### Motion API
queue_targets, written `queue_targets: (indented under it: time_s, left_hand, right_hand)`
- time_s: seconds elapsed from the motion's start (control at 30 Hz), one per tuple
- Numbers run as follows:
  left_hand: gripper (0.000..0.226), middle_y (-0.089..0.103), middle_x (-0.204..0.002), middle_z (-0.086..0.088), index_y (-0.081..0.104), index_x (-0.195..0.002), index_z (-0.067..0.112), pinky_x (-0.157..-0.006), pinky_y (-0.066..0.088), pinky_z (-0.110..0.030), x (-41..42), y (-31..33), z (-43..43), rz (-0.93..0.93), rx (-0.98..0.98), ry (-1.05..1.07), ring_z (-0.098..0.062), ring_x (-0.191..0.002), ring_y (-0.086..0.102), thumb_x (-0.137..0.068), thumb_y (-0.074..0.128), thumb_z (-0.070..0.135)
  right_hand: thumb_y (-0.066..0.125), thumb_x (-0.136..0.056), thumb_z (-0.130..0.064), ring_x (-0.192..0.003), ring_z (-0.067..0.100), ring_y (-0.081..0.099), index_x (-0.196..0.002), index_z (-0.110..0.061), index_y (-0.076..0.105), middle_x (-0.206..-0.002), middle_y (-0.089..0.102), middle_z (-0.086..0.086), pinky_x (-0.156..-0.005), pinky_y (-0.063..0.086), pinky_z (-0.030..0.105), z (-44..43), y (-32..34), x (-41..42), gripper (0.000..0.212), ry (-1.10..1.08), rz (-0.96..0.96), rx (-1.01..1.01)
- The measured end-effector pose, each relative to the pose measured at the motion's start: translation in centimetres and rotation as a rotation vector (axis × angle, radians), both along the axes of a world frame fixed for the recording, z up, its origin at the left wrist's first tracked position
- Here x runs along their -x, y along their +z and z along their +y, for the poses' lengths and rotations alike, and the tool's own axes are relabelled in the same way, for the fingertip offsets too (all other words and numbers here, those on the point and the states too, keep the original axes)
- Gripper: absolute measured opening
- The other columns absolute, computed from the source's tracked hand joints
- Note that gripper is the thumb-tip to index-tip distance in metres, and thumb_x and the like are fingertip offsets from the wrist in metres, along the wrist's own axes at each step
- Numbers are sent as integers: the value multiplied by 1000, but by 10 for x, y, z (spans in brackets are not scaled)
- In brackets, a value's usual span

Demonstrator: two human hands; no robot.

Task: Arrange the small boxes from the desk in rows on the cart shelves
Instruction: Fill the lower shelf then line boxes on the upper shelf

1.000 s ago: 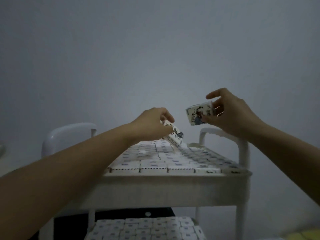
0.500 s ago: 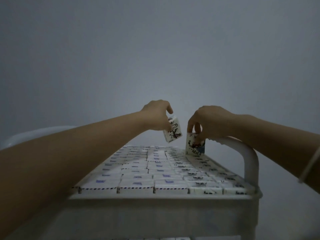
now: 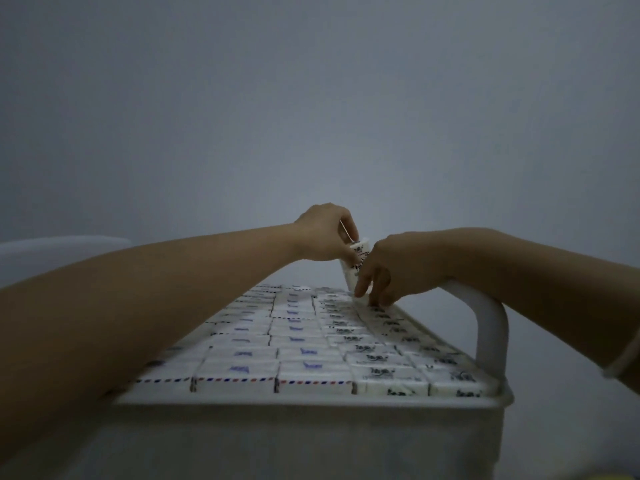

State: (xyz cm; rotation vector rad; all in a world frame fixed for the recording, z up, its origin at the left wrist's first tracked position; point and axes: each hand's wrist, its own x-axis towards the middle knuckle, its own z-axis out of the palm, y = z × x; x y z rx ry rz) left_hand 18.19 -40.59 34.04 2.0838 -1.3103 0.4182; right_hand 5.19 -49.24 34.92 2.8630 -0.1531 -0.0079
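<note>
The white cart's top shelf is packed with several rows of small white boxes lying flat, some with blue marks, some with black print. At the far right end of the rows, my left hand pinches a small white printed box, tilted on end just above the row. My right hand sits right beside it, fingertips pressed down on the boxes in the far right row; the box it carried is hidden under its fingers or set down, I cannot tell which.
A white curved handle rises at the cart's right side, under my right wrist. A second pale handle shows at the left behind my forearm. A plain grey wall fills the background.
My head has dropped closer to the shelf. The right hand lowered its box into the far right row and now presses there. The left hand brought its box right, against the right hand.
</note>
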Motion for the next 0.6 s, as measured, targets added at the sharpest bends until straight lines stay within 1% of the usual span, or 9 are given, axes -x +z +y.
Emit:
queue_targets:
  time_s: [0.07, 0.13, 0.2, 0.27, 0.3, 0.4, 0.5, 0.57, 0.6]
  left_hand:
    - [33, 68, -96, 2, 65, -98, 18, -88, 55, -36, -1, -6, -4, 57, -40, -65, -14, -93, 64, -72, 85, 22]
    - [29, 69, -93, 3, 66, -95, 18, -87, 55, -33, -1, -11, -6, 87, -100, -125, -13, -90, 65, -73, 84, 23]
    - [26, 70, -89, 8, 69, -93, 18, -82, 53, -24, -2, -15, -10, 65, -176, -152, -7, -84, 65, -73, 84, 24]
    - [19, 68, -85, 14, 69, -89, 21, -72, 46, -10, -2, -18, -14, 42, -266, -158, 6, -75, 60, -75, 83, 24]
    - [17, 69, -88, 13, 71, -91, 21, -72, 45, -7, -1, -20, -15, 47, -316, -173, 9, -76, 60, -77, 81, 23]
    - [21, 71, -110, 4, 73, -109, 19, -96, 49, -24, 6, -21, -17, 66, -452, -172, -9, -101, 64, -88, 70, 17]
    - [34, 65, -118, 1, 70, -118, 22, -94, 45, -26, 18, -16, -8, -45, -542, -111, -14, -102, 58, -97, 49, 7]
    - [37, 58, -131, 1, 68, -119, 24, -104, 41, -31, 27, -13, 8, -82, -549, -55, -17, -117, 54, -96, 45, 7]
    - [34, 58, -132, 0, 69, -113, 26, -103, 41, -31, 33, -11, 19, -106, -511, -20, -18, -119, 54, -95, 46, 8]
  right_hand:
    - [60, -92, -17, -110, 6, 58, -128, -34, 60, -120, 65, -15, -98, 42, 23, 4, -2, 7, 40, -8, 24, 58]
    - [53, -95, -17, -111, 11, 59, -127, -36, 60, -124, 63, -12, -97, 43, 23, 8, -5, 13, 38, 6, -25, 97]
    - [50, -97, -22, -105, 15, 61, -120, -38, 64, -120, 65, -8, -95, 48, 28, 13, -7, 21, 32, 27, -147, 116]
    - [49, -97, -30, -97, 15, 63, -114, -40, 65, -112, 68, -9, -88, 51, 32, 16, -6, 30, 26, 41, -318, 140]
    - [48, -97, -35, -95, 15, 63, -114, -40, 65, -109, 68, -10, -85, 52, 32, 17, -4, 35, 24, 48, -406, 147]
    - [45, -97, -46, -91, 12, 64, -115, -39, 61, -102, 69, -16, -81, 52, 32, 19, -3, 50, 25, 70, -626, 102]
    - [43, -97, -48, -74, 8, 64, -105, -33, 65, -84, 69, -14, -70, 52, 29, 25, -5, 63, 28, 101, -780, 1]
    - [43, -98, -46, -55, 11, 58, -91, -27, 70, -69, 67, -7, -58, 46, 22, 37, -9, 70, 33, 159, -827, -184]
    - [43, -98, -44, -50, 13, 55, -84, -24, 70, -62, 65, -3, -53, 42, 19, 46, -11, 73, 36, 201, -848, -288]
